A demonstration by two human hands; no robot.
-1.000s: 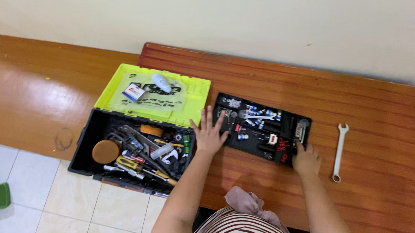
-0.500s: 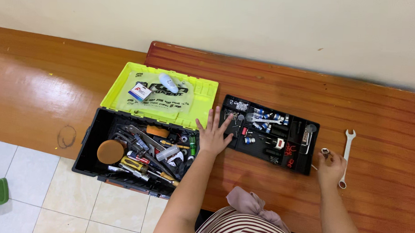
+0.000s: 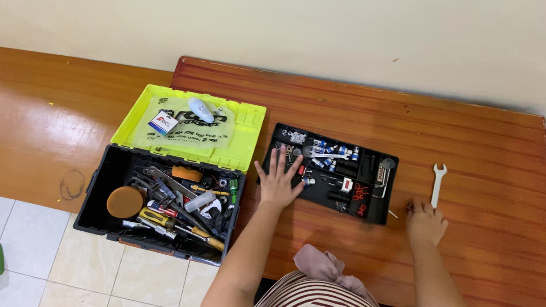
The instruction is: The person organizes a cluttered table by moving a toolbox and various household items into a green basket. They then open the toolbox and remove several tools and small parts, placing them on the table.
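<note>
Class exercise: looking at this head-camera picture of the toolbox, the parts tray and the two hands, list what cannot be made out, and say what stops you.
- Right hand: whether it pinches something small beside the spanner; fingertips curled, too small to tell.
- Tray corner: covered by the left hand.
- Small parts in the tray: too tiny to identify.
- Toolbox bottom: buried under piled tools.
- The person's lap and pink cloth: cut off by the lower edge.

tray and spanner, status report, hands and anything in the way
Left hand flat on black tray edge. Right hand at spanner handle, grip unclear. Nothing in the way.
</note>
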